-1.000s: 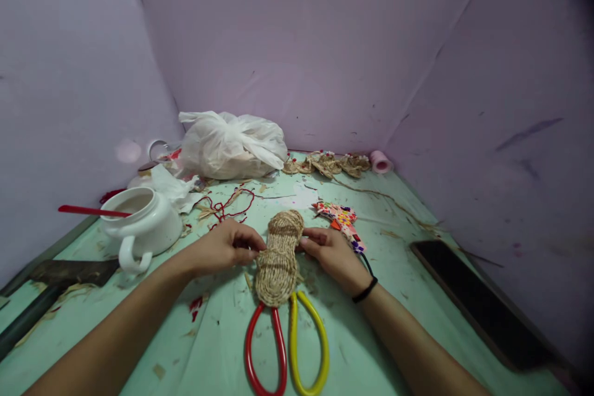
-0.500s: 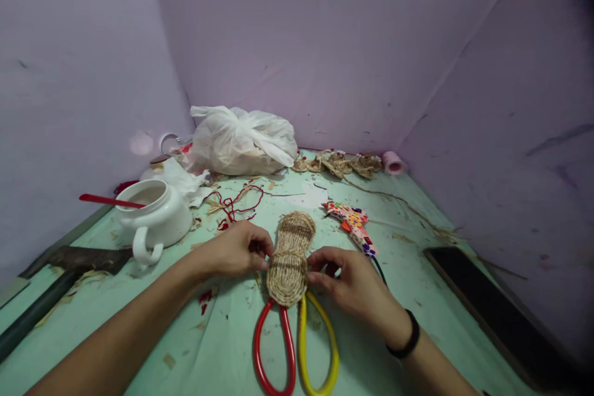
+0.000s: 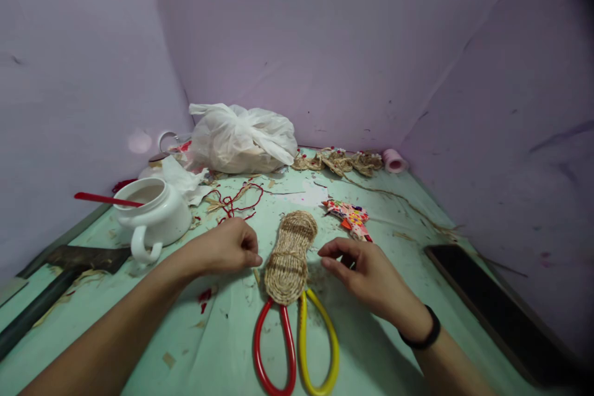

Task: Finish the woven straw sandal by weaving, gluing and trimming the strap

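Observation:
A small woven straw sole, shaped like a slipper with a twisted cord across its middle, lies in front of me. Beneath its near end are scissors with one red and one yellow handle; their blades are hidden. Just left of the sole is my left hand, fingers curled, thumb a little apart, not touching it. On the other side my right hand hovers with thumb and forefinger parted and nothing between them. Beyond it lies a glue gun-like thing in floral wrapping, partly covered by the hand.
At left stand a white mug holding a red stick and a dark hammer-like tool. A tied plastic bag, straw pieces and a pink spool line the back. Red yarn lies centrally, a black phone at right.
Both hands have let go of the straw sole and drawn apart, the left hand to the left and the right hand to the right. The sole rests almost where it was.

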`<state>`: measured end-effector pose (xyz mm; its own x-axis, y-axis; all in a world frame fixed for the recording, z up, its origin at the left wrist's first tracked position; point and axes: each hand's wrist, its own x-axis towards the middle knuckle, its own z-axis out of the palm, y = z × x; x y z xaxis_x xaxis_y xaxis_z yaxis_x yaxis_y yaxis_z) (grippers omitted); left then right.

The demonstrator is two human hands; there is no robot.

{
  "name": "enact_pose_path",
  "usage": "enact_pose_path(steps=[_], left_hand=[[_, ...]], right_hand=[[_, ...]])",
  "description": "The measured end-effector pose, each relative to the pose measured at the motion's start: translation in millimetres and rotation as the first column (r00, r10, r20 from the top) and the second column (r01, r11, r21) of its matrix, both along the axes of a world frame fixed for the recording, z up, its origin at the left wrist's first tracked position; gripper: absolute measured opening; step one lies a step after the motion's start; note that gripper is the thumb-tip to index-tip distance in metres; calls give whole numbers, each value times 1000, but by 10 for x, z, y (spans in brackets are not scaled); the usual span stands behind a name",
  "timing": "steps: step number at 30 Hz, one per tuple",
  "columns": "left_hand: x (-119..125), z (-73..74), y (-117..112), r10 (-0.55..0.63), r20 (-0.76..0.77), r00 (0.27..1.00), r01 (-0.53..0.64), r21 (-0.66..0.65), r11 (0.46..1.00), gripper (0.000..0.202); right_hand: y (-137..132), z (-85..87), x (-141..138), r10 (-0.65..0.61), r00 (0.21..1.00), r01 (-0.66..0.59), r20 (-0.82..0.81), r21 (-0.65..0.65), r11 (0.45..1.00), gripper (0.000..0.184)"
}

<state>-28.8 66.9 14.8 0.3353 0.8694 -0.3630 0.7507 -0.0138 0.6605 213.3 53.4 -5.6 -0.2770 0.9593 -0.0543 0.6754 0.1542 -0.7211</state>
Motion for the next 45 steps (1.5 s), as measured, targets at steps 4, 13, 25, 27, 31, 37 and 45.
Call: enact_pose_path(steps=[4,13,25,27,31,37,45], left_hand=[[6,3,-11,52,28,998,-50,-87,995,16],[164,-186,92,363,119,924,-343,-159,926,32],[300,-183,67,547,477,688,-465,-289,837,27],[341,-177,20,535,546,645,-455,-288,843,31],[444,-184,-79,470,612,636,-398,-262,879,35],[391,-15,-261,253,405,879,-371,243,896,27],[524,-55,-482,32,218,975,-187,739,647,23]], right_hand=[[80,-138,22,-157,977,134,-142,-160,978,16],[-383,108,-261,27,989,9,142,-251,968,37],[-456,-38,-542,-320,733,169,-600,-295,940,27],[-427,-22,-571,-354,543,153,-761,-325,933,38],[-337,-77,-534,-367,352,136,-861,-341,930,32],[-252,-117,-362,-350,376,273,-858,-258,927,22],[-358,-117,-470,-272,615,353,-740,-50,934,17]])
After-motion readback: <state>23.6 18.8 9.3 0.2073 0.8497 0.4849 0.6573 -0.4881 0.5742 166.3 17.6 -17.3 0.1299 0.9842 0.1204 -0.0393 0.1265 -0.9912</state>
